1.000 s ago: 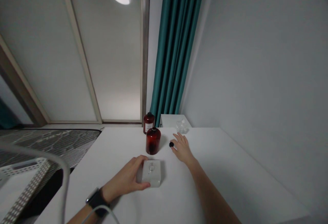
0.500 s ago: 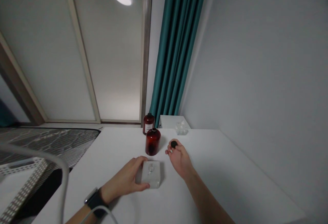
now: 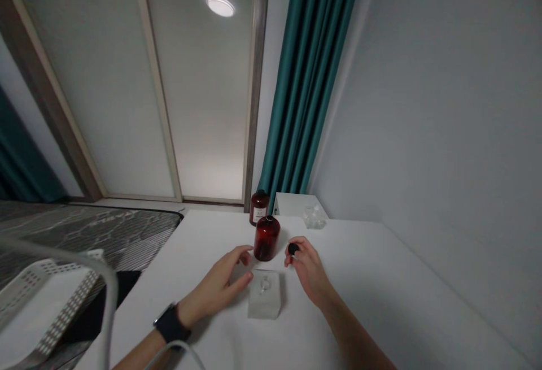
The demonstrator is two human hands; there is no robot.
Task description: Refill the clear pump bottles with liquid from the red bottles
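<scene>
On the white table stands an uncapped brown glass bottle [image 3: 266, 240]. My left hand [image 3: 224, 279] is open, its fingertips close to the bottle's left side; whether they touch I cannot tell. Below the bottle sits a pale square block [image 3: 264, 296] with a small clear ring-like shape on top, just right of my left thumb. My right hand [image 3: 309, 265], to the right of the bottle, pinches a round black cap [image 3: 293, 248] between its fingers. A second brown bottle [image 3: 259, 207], with a white label and a dark cap, stands behind the first.
A clear glass piece [image 3: 314, 217] sits at the table's far edge, before a white box [image 3: 296, 205]. A white perforated basket [image 3: 51, 308] is at lower left. A grey curved tube [image 3: 108, 302] crosses the left foreground. The wall [image 3: 444, 161] borders the table's right side.
My left hand has let go of the pale block and moved up toward the uncapped bottle. My right hand still holds the black cap. The whole view has shifted slightly.
</scene>
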